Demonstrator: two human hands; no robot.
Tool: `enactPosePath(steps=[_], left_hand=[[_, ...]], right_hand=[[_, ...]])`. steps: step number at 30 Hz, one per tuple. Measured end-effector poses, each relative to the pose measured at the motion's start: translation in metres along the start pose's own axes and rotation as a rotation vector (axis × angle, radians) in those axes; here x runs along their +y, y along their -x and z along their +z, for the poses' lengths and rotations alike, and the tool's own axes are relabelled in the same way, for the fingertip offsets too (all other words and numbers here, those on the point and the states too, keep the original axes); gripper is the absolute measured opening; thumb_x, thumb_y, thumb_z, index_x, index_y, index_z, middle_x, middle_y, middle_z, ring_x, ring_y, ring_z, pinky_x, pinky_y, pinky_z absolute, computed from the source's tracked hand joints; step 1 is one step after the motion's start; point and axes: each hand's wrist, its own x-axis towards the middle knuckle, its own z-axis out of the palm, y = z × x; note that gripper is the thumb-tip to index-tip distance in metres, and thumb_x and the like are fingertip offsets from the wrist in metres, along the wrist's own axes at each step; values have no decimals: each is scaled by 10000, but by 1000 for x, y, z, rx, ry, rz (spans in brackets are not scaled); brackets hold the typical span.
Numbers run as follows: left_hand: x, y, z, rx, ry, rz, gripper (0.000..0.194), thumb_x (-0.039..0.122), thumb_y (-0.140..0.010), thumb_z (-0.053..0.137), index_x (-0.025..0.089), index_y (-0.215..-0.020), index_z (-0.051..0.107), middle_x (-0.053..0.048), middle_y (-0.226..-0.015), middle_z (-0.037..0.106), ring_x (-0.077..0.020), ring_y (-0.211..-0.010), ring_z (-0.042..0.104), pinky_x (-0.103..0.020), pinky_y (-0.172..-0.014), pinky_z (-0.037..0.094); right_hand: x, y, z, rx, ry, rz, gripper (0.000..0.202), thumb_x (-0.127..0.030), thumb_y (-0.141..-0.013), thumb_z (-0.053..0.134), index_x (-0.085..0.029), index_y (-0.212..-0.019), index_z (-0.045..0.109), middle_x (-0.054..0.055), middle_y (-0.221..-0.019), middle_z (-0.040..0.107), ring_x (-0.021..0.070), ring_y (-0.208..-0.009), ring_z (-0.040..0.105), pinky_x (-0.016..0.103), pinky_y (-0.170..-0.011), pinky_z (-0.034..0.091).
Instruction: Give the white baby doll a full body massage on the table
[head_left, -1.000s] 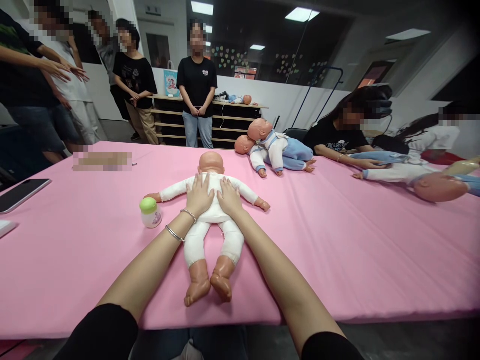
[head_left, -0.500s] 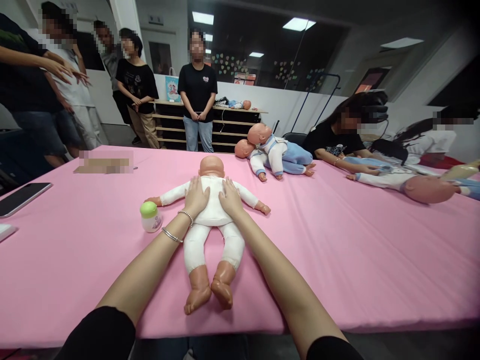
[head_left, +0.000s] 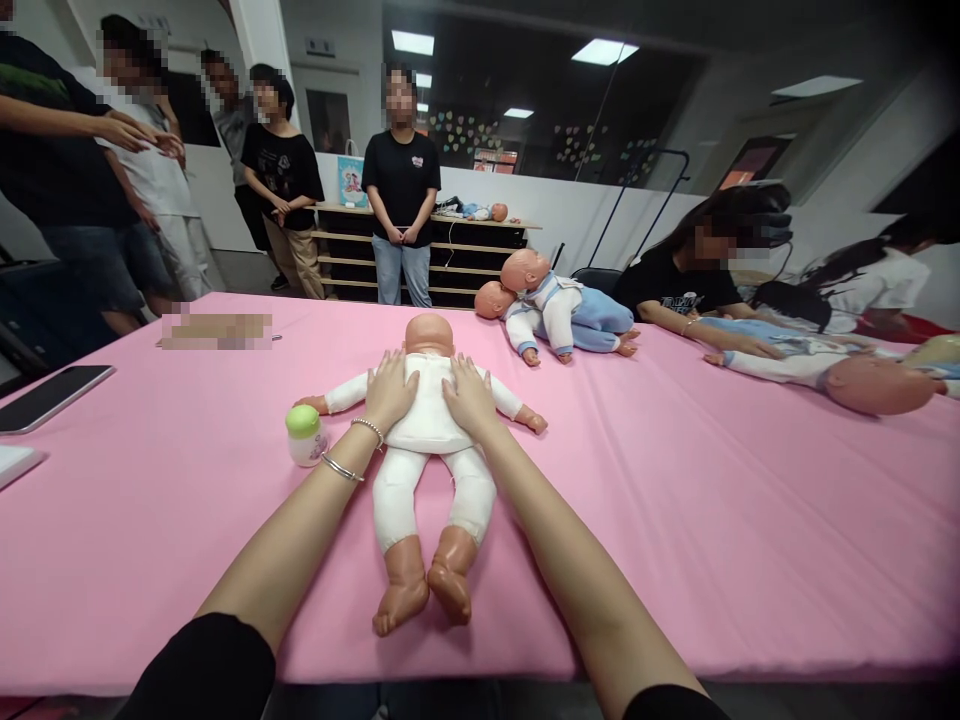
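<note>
Both hands have crept slightly up the doll (head_left: 427, 420) lying face-down mid-worktop (head_left: 675, 500), left hand (head_left: 390, 392) and right hand (head_left: 469, 395) flat with fingers apart on its back; I judge it light, with a soft cloth body and hard limbs, best gripped round the torso.

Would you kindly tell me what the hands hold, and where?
Nothing is gripped: left hand and right hand lie flat and open on the white-suited doll's torso.
</note>
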Motion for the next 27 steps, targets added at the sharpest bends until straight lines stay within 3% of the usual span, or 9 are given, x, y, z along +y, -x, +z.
enactPosePath(steps=[3,6,9,13,16,18,21,23,27], left_hand=[[-13,-3,6,-96,75,100,519,415,-915,254,233,-1400,291,-29,-1475,255,-223,-1381,149,-522,-1101,128],[-30,-3,14,-110,54,1,533,450,-921,207,227,-1392,321,-41,-1465,279,-256,-1368,190,-527,-1095,141],[-45,1,20,-4,-65,-86,542,420,-920,213,162,-1367,376,-78,-1424,357,-259,-1355,226,-485,-1112,133],[-52,5,20,189,-182,-234,516,369,-901,268,119,-1316,446,-111,-1408,375,-279,-1368,176,-567,-1094,51],[-50,5,17,316,-156,-197,514,313,-896,269,101,-1351,385,-116,-1421,351,-251,-1370,178,-563,-1097,62],[-49,3,17,299,-111,-87,515,289,-899,259,119,-1378,338,-91,-1437,329,-215,-1365,204,-502,-1114,115],[-51,2,20,97,-69,38,498,276,-912,211,168,-1380,340,-58,-1418,371,-193,-1329,296,-461,-1112,170],[-54,2,24,37,-109,6,488,264,-910,207,174,-1355,388,-58,-1387,419,-212,-1319,312,-496,-1110,139],[-57,5,23,195,-240,-229,478,259,-880,280,112,-1293,470,-114,-1398,391,-275,-1369,172,-582,-1086,45]], right_hand=[[8,-4,8,-92,-93,-22,552,-366,-915,272,-182,-1428,189,52,-1501,156,212,-1385,127,557,-1091,74],[27,-5,19,-100,-103,65,535,-408,-925,231,-215,-1423,214,43,-1504,145,232,-1388,111,570,-1081,90],[52,-3,26,13,1,167,505,-365,-931,219,-198,-1405,276,57,-1484,228,224,-1376,164,529,-1096,94],[74,2,28,268,172,327,515,-360,-923,241,-107,-1353,371,132,-1442,310,258,-1362,188,576,-1077,42],[75,1,27,398,191,278,526,-322,-923,209,-80,-1378,313,143,-1462,258,251,-1367,174,561,-1080,70],[71,0,27,357,174,116,521,-278,-918,201,-112,-1410,243,105,-1480,227,208,-1373,167,506,-1095,121],[65,-1,31,171,159,-59,495,-248,-918,194,-209,-1407,263,44,-1475,258,172,-1352,235,478,-1094,160],[65,0,34,112,178,-21,478,-257,-922,200,-243,-1387,312,35,-1456,305,182,-1333,278,507,-1090,141],[73,1,34,254,233,280,511,-340,-922,217,-123,-1362,361,130,-1437,322,258,-1348,231,581,-1069,76]])
